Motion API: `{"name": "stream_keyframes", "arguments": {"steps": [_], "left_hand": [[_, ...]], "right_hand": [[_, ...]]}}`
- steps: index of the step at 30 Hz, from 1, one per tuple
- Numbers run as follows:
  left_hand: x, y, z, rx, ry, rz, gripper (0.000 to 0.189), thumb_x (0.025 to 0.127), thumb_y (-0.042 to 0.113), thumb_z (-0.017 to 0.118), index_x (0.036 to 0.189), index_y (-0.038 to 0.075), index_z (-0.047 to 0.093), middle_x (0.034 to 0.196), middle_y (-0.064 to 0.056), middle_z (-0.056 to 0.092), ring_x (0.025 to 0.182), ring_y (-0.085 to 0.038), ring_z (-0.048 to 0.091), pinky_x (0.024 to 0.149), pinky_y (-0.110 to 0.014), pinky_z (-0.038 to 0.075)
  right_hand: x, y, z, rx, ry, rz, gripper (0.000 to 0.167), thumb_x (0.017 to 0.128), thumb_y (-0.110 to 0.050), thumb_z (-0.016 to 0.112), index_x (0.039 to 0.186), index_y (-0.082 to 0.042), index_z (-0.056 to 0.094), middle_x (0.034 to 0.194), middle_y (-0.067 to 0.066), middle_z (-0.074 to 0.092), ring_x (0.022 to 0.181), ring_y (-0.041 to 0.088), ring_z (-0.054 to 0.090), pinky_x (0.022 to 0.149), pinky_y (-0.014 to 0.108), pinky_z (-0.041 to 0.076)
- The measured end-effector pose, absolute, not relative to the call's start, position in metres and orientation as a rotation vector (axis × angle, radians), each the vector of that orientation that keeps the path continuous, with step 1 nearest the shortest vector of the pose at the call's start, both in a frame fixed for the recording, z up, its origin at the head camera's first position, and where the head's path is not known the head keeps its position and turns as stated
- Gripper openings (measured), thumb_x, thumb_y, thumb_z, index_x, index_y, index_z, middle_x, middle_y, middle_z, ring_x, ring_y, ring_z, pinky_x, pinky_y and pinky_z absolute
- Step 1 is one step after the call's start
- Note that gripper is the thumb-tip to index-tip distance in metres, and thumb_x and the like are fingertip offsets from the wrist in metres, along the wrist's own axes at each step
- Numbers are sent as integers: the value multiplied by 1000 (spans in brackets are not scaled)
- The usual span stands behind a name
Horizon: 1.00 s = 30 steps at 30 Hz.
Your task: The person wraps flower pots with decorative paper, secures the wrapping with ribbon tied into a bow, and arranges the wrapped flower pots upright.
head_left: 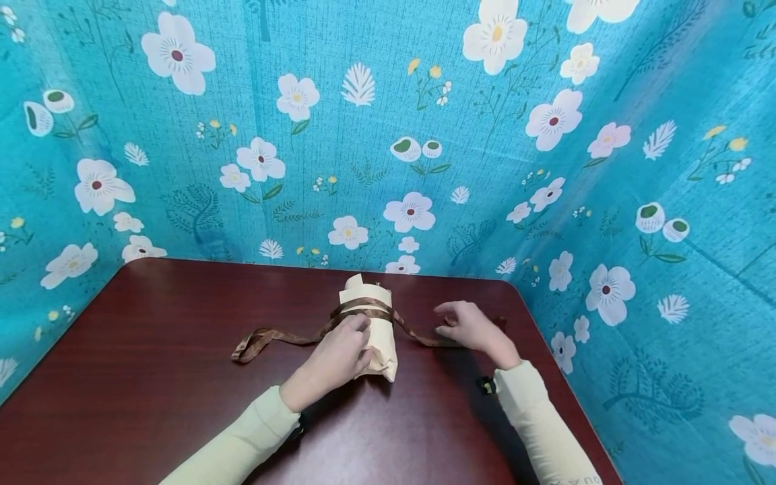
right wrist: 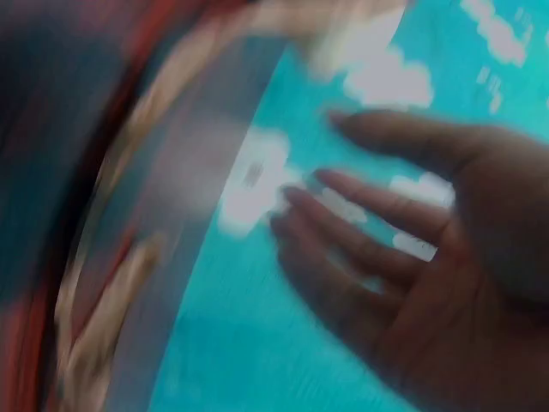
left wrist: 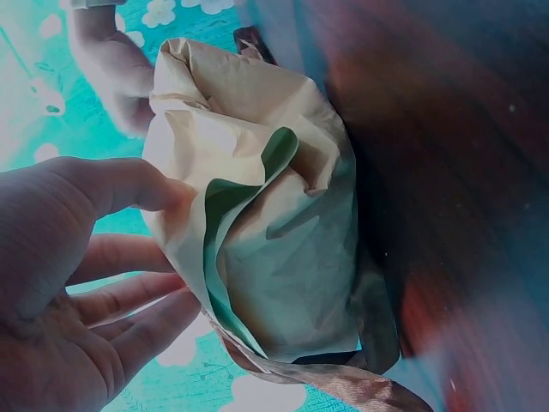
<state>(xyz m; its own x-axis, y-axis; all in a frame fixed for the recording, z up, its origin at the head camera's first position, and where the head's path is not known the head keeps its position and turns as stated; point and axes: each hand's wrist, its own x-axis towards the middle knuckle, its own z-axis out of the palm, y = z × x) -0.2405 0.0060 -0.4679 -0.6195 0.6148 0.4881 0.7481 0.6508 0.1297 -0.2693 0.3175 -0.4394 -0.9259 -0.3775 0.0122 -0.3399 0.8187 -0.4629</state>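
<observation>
A cream paper-wrapped package (head_left: pixel 380 337) lies on the table with a brown ribbon (head_left: pixel 289 339) wound around its upper part. The ribbon's tails trail off to both sides, the left one ending in a loop. My left hand (head_left: pixel 335 353) rests against the package's left side. In the left wrist view, the thumb and fairly straight fingers touch the wrapping (left wrist: pixel 296 266), whose folded paper end has a green inner edge. Over the right ribbon tail is my right hand (head_left: pixel 471 328), its fingers loosely spread and holding nothing. The right wrist view is blurred, with the ribbon (right wrist: pixel 111 318) apart from the fingers.
The dark red-brown table (head_left: pixel 182 310) has rounded far corners. A blue flowered cloth (head_left: pixel 364 168) hangs behind it and along both sides. The package stands near the far edge, and the right hand is close to the table's right edge.
</observation>
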Motion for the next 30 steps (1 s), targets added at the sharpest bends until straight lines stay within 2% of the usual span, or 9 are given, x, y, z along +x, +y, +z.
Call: {"name": "stream_keyframes", "arguments": {"steps": [4, 8, 10, 15, 19, 23, 25, 27, 30], "left_hand": [[-241, 3, -469, -1111, -2477, -459, 15, 81, 15, 81, 82, 5, 70, 116, -13, 64, 103, -29, 63, 91, -38, 55], [-245, 0, -465, -1153, -2501, -550, 26, 82, 15, 82, 67, 11, 60, 118, -13, 65, 108, -29, 63, 92, -38, 55], [-247, -1, -463, -1159, -2511, -591, 35, 83, 15, 83, 63, 14, 54, 120, -13, 65, 110, -28, 63, 92, -38, 56], [-250, -5, -465, -1160, -2553, -672, 39, 85, 15, 82, 61, 17, 51, 122, -12, 64, 114, -27, 63, 92, -37, 56], [-253, -8, -466, -1195, -2549, -729, 39, 86, 16, 82, 60, 17, 52, 121, -11, 64, 115, -26, 62, 93, -37, 55], [-261, -19, -464, -1278, -2450, -889, 15, 86, 9, 78, 74, 10, 70, 119, -12, 66, 113, -25, 64, 93, -38, 55], [-267, -31, -464, -1251, -2392, -1016, 1, 86, 4, 75, 86, 4, 76, 116, -14, 68, 104, -24, 66, 87, -38, 57], [-273, -47, -463, -1157, -2357, -1111, 12, 84, -1, 73, 95, 1, 78, 111, -15, 69, 97, -24, 67, 83, -39, 58], [-283, -72, -464, -978, -2436, -1125, 17, 83, -3, 73, 99, -1, 77, 106, -14, 69, 93, -27, 67, 80, -43, 58]], "right_hand": [[-254, 272, -440, -928, 2833, -830, 59, 89, -21, 80, 140, 1, 58, 137, 16, 62, 126, 32, 59, 101, 50, 51], [-245, 237, -439, -1058, 2801, -811, 74, 84, -27, 84, 146, 0, 52, 146, 13, 54, 137, 28, 51, 107, 46, 48], [-243, 225, -440, -1075, 2839, -753, 72, 84, -26, 84, 143, 0, 55, 147, 13, 54, 139, 27, 49, 108, 43, 47], [-238, 205, -447, -1061, 2970, -621, 60, 84, -22, 84, 134, 3, 63, 140, 17, 60, 133, 31, 54, 103, 40, 51], [-234, 195, -451, -1069, 3078, -497, 62, 80, -23, 87, 130, 5, 64, 135, 20, 62, 125, 34, 58, 99, 40, 54], [-233, 186, -453, -1033, 3182, -382, 51, 78, -23, 90, 117, 2, 68, 130, 19, 65, 119, 34, 61, 97, 40, 55], [-232, 183, -452, -994, 3214, -364, 41, 77, -23, 91, 104, -2, 69, 126, 16, 67, 113, 31, 63, 93, 39, 56], [-231, 182, -451, -959, 3238, -352, 35, 75, -22, 92, 89, -5, 64, 116, 13, 69, 101, 26, 65, 83, 37, 57], [-229, 183, -451, -932, 3260, -321, 43, 74, -21, 92, 74, -11, 50, 98, 5, 66, 81, 18, 58, 69, 33, 53]]}}
